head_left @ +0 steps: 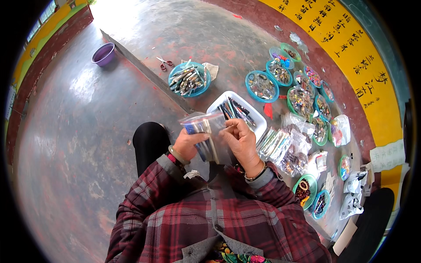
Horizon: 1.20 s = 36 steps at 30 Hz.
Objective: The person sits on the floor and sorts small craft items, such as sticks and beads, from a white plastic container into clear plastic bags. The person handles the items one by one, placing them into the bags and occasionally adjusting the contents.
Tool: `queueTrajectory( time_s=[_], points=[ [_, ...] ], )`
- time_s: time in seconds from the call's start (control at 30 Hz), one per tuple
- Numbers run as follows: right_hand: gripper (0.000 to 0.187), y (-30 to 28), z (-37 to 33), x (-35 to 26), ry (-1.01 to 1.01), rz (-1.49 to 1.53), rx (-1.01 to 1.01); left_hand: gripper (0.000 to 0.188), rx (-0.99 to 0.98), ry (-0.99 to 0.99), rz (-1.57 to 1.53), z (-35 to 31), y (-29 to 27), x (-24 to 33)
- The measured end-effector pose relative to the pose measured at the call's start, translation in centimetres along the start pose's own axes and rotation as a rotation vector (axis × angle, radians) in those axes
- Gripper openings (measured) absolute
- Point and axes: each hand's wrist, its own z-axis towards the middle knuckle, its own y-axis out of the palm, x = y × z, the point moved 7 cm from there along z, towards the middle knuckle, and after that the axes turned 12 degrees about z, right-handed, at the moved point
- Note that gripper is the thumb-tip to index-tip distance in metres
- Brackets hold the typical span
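Note:
My left hand point(186, 145) is closed around a clear plastic bag point(221, 151) in front of my chest. Several pens point(207, 144) stand inside the bag, some of them blue and some pale. At the bag's right upper edge, the fingers of my right hand point(244, 142) are pinched together on the plastic; whether they also hold something small cannot be made out. Just beyond my hands sits a white tray point(262, 126) with dark and blue pens point(240, 110) in it. The bag and my right hand cover its near part.
Farther off stand a blue basin point(208, 83) heaped with pens, red-handled scissors point(164, 63) and a purple basin point(103, 55). To my right are bagged pens point(275, 143), a blue bowl point(250, 93) among several bowls of small items, and a green bowl point(312, 186) with beads.

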Motion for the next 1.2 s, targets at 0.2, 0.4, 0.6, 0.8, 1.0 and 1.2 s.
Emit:
queueTrajectory(
  time_s=[0.2, 0.4, 0.6, 0.8, 1.0, 1.2],
  points=[
    [0.014, -1.5, -1.3, 3.8, 0.243, -0.078, -0.177, 0.026, 0.095, -0.006, -0.086, 0.2, -1.2, 0.2],
    [0.007, 0.3, -2.3, -2.7, -0.223, -0.432, -0.102, 0.036, -0.103, 0.08, -0.317, -0.3, -0.6, 0.9],
    [0.008, 0.8, -2.5, -4.3, -0.422, -0.551, -0.14, 0.044, -0.103, 0.095, -0.334, -0.4, -0.3, 1.0],
    [0.009, 1.0, -2.8, -5.1, -0.464, -0.535, -0.164, 0.05, -0.107, 0.082, -0.327, -0.6, 0.0, 1.2],
    [0.012, -0.9, -2.5, -2.2, -0.175, -0.207, -0.017, 0.045, -0.096, 0.084, -0.279, -0.1, -0.8, 0.6],
    [0.018, -1.2, -3.5, 3.1, 0.091, 0.025, 0.009, 0.03, 0.078, 0.086, -0.096, -0.6, -1.6, 1.7]
  ],
)
